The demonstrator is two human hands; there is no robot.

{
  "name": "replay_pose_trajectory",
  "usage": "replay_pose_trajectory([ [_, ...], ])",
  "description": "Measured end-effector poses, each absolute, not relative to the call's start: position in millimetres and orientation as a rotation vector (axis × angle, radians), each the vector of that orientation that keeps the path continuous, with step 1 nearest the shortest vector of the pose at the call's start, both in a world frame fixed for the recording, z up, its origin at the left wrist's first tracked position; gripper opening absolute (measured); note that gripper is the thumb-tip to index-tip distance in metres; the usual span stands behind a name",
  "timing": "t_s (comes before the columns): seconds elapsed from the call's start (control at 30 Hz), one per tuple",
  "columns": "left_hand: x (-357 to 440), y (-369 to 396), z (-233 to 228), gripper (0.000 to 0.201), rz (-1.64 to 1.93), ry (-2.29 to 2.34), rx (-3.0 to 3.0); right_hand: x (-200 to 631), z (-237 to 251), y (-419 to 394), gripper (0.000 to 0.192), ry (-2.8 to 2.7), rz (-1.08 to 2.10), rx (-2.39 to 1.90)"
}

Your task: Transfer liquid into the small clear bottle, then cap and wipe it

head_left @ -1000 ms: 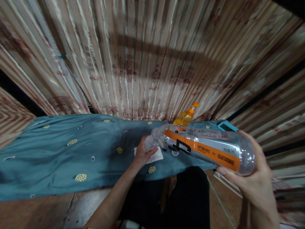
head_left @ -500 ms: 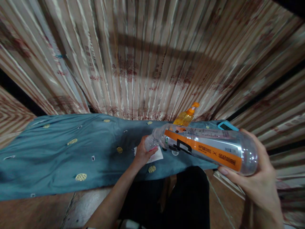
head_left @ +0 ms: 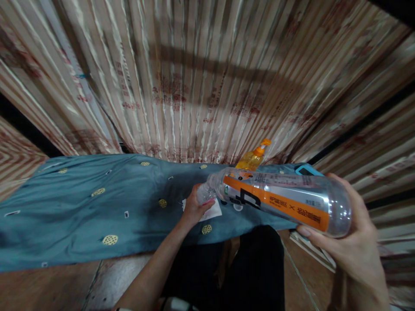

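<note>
Right hand point(head_left: 353, 242) grips a tipped clear bottle point(head_left: 282, 201), mouth meeting a small container point(head_left: 205, 194) clasped by left hand point(head_left: 194, 210); pouring demands steady alignment.

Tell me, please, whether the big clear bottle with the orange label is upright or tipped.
Tipped. The bottle lies nearly level, its neck lower, against a small container in the left hand; the right hand holds its base.

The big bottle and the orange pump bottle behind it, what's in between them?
Nothing stands between: in the head view the tilted big bottle overlaps the foot of the orange pump bottle, and only a bit of blue cloth shows beside them.
</note>
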State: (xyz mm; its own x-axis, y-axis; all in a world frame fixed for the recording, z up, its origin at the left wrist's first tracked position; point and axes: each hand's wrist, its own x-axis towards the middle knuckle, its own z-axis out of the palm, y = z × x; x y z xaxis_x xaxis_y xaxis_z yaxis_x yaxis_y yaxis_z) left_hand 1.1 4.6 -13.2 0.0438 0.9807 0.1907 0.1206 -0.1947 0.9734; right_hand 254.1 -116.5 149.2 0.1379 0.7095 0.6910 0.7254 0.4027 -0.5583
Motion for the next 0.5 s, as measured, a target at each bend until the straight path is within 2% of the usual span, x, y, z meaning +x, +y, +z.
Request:
replay_pose_trajectory([
  [0.5, 2.1, 4.1, -12.9, 0.052, 1.27, 1.185, 1.464, 252.2, 156.9, -117.3, 0.094, -1.615, -0.056, -1.307],
])
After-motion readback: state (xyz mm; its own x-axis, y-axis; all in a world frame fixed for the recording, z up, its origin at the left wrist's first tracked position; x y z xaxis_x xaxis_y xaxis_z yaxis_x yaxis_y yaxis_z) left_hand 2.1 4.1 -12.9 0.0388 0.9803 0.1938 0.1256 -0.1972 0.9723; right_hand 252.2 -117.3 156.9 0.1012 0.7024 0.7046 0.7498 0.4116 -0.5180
